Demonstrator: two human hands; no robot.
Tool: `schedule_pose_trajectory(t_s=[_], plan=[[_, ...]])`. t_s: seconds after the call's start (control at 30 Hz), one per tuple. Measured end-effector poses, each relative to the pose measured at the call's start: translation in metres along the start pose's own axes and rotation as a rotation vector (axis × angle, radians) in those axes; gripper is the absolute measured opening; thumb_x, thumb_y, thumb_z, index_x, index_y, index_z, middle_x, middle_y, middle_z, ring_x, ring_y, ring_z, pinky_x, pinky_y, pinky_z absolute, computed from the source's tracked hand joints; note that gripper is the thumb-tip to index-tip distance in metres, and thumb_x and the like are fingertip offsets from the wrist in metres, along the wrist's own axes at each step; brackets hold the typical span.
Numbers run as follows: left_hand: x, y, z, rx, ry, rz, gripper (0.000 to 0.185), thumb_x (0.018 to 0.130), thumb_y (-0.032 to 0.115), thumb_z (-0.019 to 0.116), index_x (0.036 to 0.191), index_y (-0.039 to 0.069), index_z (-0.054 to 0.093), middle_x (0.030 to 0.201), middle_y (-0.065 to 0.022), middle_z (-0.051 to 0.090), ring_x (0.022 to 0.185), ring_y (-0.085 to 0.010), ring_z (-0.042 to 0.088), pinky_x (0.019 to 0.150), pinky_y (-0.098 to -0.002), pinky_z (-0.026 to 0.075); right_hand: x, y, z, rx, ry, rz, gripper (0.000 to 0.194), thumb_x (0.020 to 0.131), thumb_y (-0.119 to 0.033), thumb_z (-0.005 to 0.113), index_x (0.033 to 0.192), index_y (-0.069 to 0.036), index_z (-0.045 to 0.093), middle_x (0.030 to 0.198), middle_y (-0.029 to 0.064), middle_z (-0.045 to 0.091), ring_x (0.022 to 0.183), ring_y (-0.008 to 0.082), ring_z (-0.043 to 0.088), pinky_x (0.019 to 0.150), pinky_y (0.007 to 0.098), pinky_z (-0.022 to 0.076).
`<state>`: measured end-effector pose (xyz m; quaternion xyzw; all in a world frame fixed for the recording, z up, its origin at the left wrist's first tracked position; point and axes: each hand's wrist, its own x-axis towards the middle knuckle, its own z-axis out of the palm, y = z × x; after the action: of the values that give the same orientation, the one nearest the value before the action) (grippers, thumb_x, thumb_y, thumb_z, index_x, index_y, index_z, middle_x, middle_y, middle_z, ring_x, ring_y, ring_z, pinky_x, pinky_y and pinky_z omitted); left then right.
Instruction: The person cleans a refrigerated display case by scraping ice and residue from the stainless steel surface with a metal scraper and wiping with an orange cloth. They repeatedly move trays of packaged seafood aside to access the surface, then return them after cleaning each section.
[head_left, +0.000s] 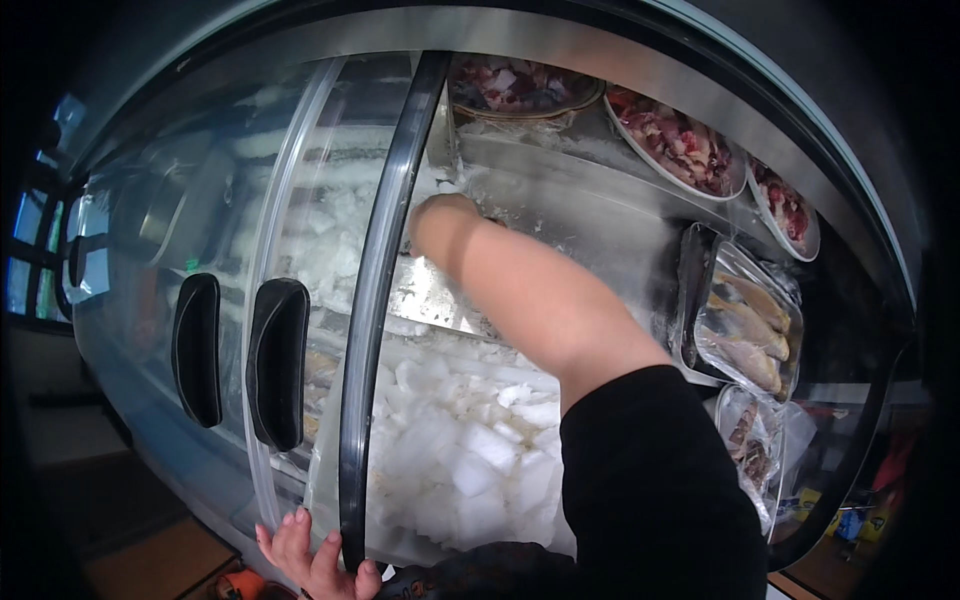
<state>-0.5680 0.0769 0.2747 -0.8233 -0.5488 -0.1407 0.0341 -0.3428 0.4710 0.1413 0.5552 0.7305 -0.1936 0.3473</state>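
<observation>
My right hand (444, 217) reaches into a chest freezer with sliding glass lids, close to the black-edged frame of a lid (381, 247). Its fingers are mostly hidden, and a dark bit of something shows just below them. Beneath the hand lies a bare, frosty metal surface (431, 296). Nearer to me, a container is full of broken white ice chunks (476, 450). My left hand (319, 551) rests with spread fingers at the near end of the lid frame, by the freezer's front edge, holding nothing that I can see.
Plates of raw meat (679, 142) line the far right side. Film-wrapped trays of poultry pieces (746, 322) and of other meat (754, 442) stand at the right. Two black lid handles (279, 364) are on the left glass, with more ice (322, 232) beneath it.
</observation>
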Motion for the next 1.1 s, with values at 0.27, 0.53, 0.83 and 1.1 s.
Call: schedule_pose_trajectory(t_s=[0.27,0.53,0.83,1.1], plan=[[-0.001,-0.004,-0.001,0.003,-0.001,-0.004,0.05,0.084,0.043,0.048,0.121,0.009,0.047,0.13,-0.0235,0.044,0.122,-0.0374,0.042,0.105,-0.0596,0.016,-0.002,0.003,-0.007,0.029,0.114,0.078,0.031,0.083,-0.015,0.063,0.113,-0.012,0.066,0.116,0.004,0.063,0.101,0.023,0.062,0.077,0.0452,0.0514],[-0.002,-0.003,0.002,-0.019,0.026,-0.022,0.046,0.082,0.044,0.05,0.112,0.008,0.05,0.128,-0.0241,0.045,0.117,-0.038,0.044,0.104,-0.0591,0.017,-0.026,0.016,-0.016,0.156,0.072,0.032,0.043,0.082,-0.042,0.063,0.116,-0.015,0.064,0.118,0.0026,0.062,0.107,0.0235,0.06,0.085,0.0404,0.0496],[-0.002,-0.002,0.001,-0.052,0.026,-0.035,0.045,0.081,0.044,0.052,0.111,0.01,0.051,0.127,-0.0225,0.046,0.116,-0.0377,0.045,0.105,-0.0582,0.014,-0.06,0.03,0.012,0.066,0.197,-0.236,0.052,0.079,-0.05,0.062,0.119,-0.016,0.062,0.117,0.0052,0.062,0.104,0.0259,0.06,0.088,0.0409,0.048],[-0.002,-0.001,0.0,-0.058,0.033,-0.023,0.045,0.08,0.043,0.053,0.112,0.01,0.052,0.127,-0.0222,0.047,0.116,-0.0369,0.045,0.105,-0.0568,0.016,-0.041,-0.049,0.012,0.178,0.264,-0.269,0.037,0.082,-0.033,0.062,0.112,-0.011,0.065,0.113,0.0077,0.064,0.101,0.0256,0.062,0.087,0.0405,0.0491]])
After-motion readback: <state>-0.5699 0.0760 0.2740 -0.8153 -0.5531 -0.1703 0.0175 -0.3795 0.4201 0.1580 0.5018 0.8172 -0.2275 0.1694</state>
